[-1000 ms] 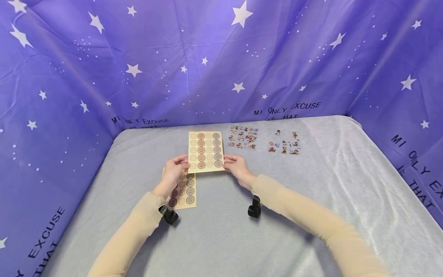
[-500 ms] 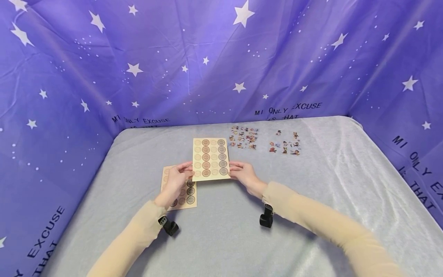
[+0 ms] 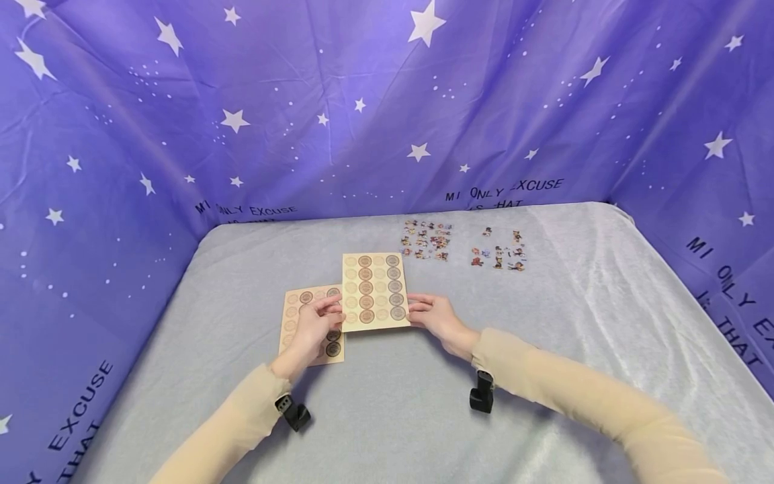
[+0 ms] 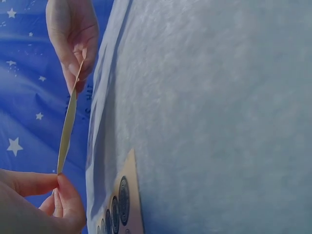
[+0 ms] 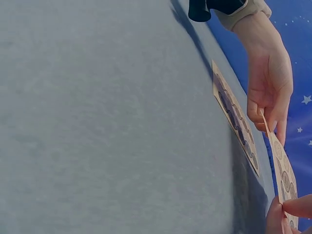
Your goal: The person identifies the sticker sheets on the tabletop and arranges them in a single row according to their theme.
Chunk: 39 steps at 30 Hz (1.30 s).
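A cream sticker sheet point(image 3: 373, 292) with columns of round printed stickers is held above the table between both hands. My left hand point(image 3: 311, 333) pinches its left edge between thumb and fingers. On the opposite edge, my right hand point(image 3: 441, 321) pinches it the same way. The left wrist view shows the held sheet point(image 4: 69, 124) nearly edge-on, slightly bowed. A second sticker sheet point(image 3: 290, 306) with similar round stickers lies on the table, partly hidden under my left hand and the held sheet.
At the back right of the grey cloth-covered table point(image 3: 411, 417) lie two clear sheets of small colourful figure stickers, a fuller one point(image 3: 426, 240) and a sparser one point(image 3: 498, 250). A purple star-patterned curtain point(image 3: 338, 101) encloses the table's back and sides.
Both hands have brought the held sticker sheet nearer to me and a little to the right. More of the sheet lying on the table now shows at its far end.
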Each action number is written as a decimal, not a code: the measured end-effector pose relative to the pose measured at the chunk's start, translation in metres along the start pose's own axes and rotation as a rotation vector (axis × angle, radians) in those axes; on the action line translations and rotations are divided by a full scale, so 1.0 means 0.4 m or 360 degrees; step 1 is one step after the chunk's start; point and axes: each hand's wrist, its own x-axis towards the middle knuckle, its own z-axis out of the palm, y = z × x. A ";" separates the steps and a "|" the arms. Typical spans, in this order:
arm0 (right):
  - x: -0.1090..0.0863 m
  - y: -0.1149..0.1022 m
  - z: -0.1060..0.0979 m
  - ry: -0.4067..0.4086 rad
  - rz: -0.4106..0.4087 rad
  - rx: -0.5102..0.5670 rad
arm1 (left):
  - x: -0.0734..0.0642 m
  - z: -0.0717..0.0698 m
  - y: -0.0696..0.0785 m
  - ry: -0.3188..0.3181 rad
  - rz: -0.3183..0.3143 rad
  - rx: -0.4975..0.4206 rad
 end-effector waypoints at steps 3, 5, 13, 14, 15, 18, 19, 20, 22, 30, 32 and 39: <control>-0.019 -0.003 -0.003 -0.0028 -0.0024 0.0003 | -0.010 0.003 -0.005 -0.0007 -0.0020 0.0033; -0.028 -0.003 -0.005 -0.0035 -0.0008 -0.0019 | -0.016 0.004 -0.008 -0.0014 -0.0026 0.0041; -0.044 0.005 -0.015 -0.0048 0.0054 -0.0079 | -0.030 0.002 -0.029 -0.0091 0.0018 0.0046; -0.046 0.005 -0.016 -0.0047 0.0052 -0.0081 | -0.033 0.002 -0.031 -0.0103 0.0032 0.0040; -0.048 0.004 -0.016 -0.0045 0.0050 -0.0086 | -0.035 0.002 -0.035 -0.0113 0.0049 0.0037; -0.055 0.004 -0.017 -0.0043 0.0057 -0.0097 | -0.042 -0.001 -0.047 -0.0177 0.0150 -0.0015; -0.057 0.005 -0.018 -0.0044 0.0060 -0.0099 | -0.043 -0.001 -0.051 -0.0189 0.0169 -0.0021; -0.058 0.006 -0.019 -0.0044 0.0062 -0.0104 | -0.044 0.000 -0.052 -0.0184 0.0156 -0.0014; -0.060 0.008 -0.021 -0.0043 0.0063 -0.0108 | -0.046 0.003 -0.053 -0.0187 0.0135 -0.0013; -0.063 0.022 -0.028 -0.0051 0.0079 -0.0145 | -0.051 0.013 -0.048 -0.0177 0.0008 0.0010; -0.064 0.024 -0.030 -0.0061 0.0080 -0.0146 | -0.051 0.012 -0.051 -0.0180 0.0009 0.0015; -0.064 0.026 -0.033 -0.0088 0.0072 -0.0160 | -0.058 0.013 -0.052 -0.0183 0.0015 0.0037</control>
